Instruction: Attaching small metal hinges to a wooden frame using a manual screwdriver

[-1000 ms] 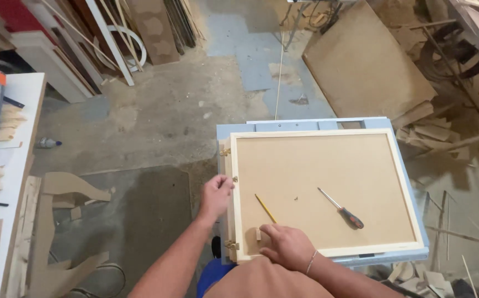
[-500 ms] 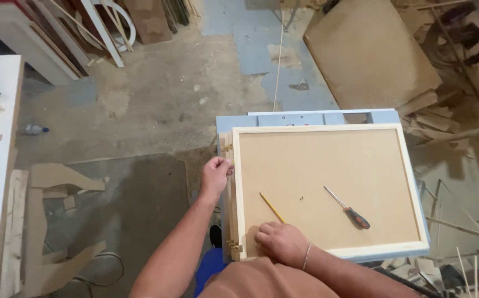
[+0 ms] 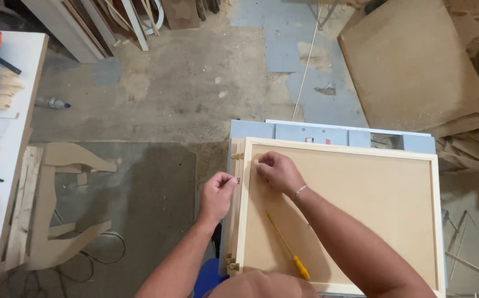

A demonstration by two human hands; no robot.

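Hands meet at the left rail of a pale wooden-framed panel (image 3: pixel 350 209) lying flat on a blue-grey worktop (image 3: pixel 250 129): the left hand (image 3: pixel 217 193) pinches what looks like a small brass fitting at the rail's outer edge, fingers narrow, while the right hand (image 3: pixel 275 171) presses curled fingers just inside the frame. The rail runs away from the person between two brass hinges (image 3: pixel 237 156); a yellow-handled screwdriver (image 3: pixel 288 246) lies nearer the right arm.
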